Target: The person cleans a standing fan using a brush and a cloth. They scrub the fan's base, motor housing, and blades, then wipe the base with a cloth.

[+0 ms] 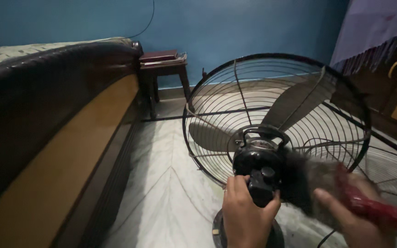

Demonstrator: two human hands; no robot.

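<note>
Blue-walled room, pale marble floor (161, 193). At centre, a black pedestal fan (276, 124), standing upright on its round base, wire cage facing away, grey blades at rest. Left hand (246, 211) wrapped around the black motor housing (258, 170) at the neck, steadying it. Right hand (350, 211) closed on a red-handled brush (373, 209), dark bristles blurred against the motor's right side. Dusting judged underway at the motor; cage wires and blades apparently yet to be brushed. Left of the fan, a dark bed frame (47, 115) with tan side panel. Beyond, a small wooden stool (161, 73) bearing a flat maroon book (158, 55). No readable labels visible.
</note>
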